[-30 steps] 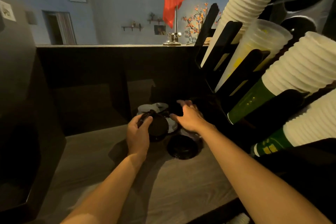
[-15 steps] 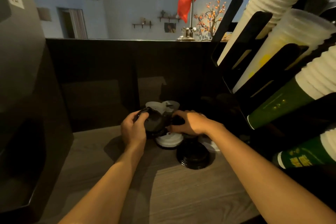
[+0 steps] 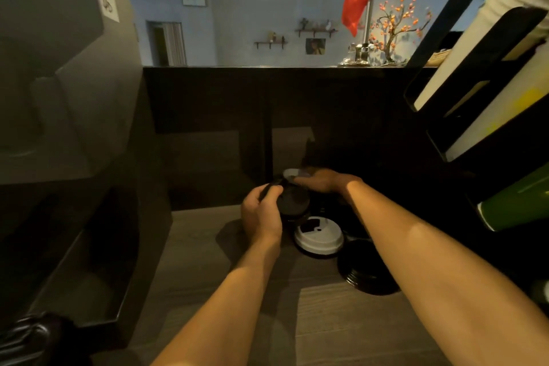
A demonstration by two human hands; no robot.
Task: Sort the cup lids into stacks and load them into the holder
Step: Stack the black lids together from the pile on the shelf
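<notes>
My left hand (image 3: 261, 214) grips a small stack of black cup lids (image 3: 294, 202) held just above the wooden counter (image 3: 326, 321). My right hand (image 3: 319, 180) reaches past it at the back and pinches the rim of a white lid (image 3: 289, 173). On the counter in front lie a white lid (image 3: 319, 236) with a dark sip flap and, to its right, a stack of black lids (image 3: 367, 272) partly behind my right forearm. The black cup-and-lid holder (image 3: 487, 74) rises on the right.
Stacks of white, clear and green cups (image 3: 517, 199) lie slanted in the holder's slots. A large grey machine (image 3: 65, 92) fills the left side. A dark back panel (image 3: 237, 116) walls off the counter behind the lids.
The camera has swung left and down. My right hand moved back from the black lids to the white lid behind them. My left hand keeps its grip on the black stack.
</notes>
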